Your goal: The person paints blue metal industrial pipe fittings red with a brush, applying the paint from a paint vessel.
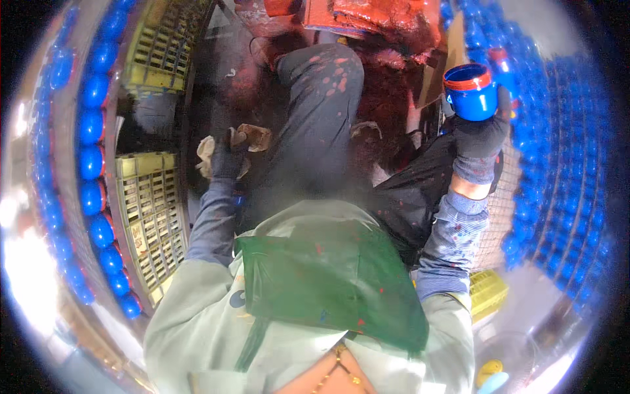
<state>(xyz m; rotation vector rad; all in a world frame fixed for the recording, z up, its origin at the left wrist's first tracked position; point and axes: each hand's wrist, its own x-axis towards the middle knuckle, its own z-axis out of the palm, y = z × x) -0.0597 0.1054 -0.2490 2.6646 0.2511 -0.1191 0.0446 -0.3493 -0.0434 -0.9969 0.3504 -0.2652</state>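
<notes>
Lots of blue plastic over at nine to ten o'clock: rounded blue pieces (92,128) with red edges, lined up in long curving columns. Just inside those, two pale yellow slatted crates, the upper crate (161,49) toward half past ten, the lower crate (147,220) at about nine.

Then the left hand (226,161), a bit shy of ten o'clock, dark glove on, closed around a crumpled off-white rag (206,152) poking out on both sides. Small tan scrap (257,136) right by the fingertips; can't tell, pinched or merely touching.

Middle strip: dark trousers (321,85) spattered with red up toward twelve, green apron (335,289) down at six with a few red specks, worn over a pale shirt (190,308). Out past the knee, from twelve to one, a glossy red-smeared surface (387,16), pretty messy.

Now the main piece: blue cup (472,102) with a red rim, up at two o'clock, mouth tipped toward the upper left, dark inside. Held firmly in the right hand (484,134), also dark-gloved, with fingers wrapped around the far side.

Farther right, from two to four, a big bank of similar blue pieces (567,171) in tight rows. Yellow container (489,293) at four.
</notes>
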